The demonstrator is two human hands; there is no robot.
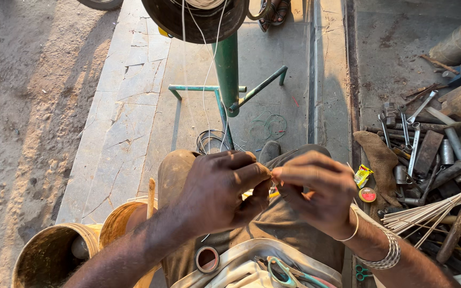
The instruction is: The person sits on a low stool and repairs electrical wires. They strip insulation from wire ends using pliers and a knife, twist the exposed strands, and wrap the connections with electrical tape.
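Note:
My left hand [222,189] and my right hand [316,189] meet over my lap, fingertips pinched together on a thin pale wire [205,80]. The wire runs up from my fingers to a dark round spool [196,18] on a green metal stand [228,69] in front of me. What exactly sits between the fingertips is too small to make out. My right wrist wears silver bangles. A roll of tape [207,259] lies on my lap below the left hand.
Two rusty round tins [54,253] stand at my lower left. At right lie several spanners [414,141], a brown cloth [380,157], thin pale sticks [433,210] and a hammer. Scissors [286,272] rest on white cloth. Coiled wire [212,141] lies on the concrete floor.

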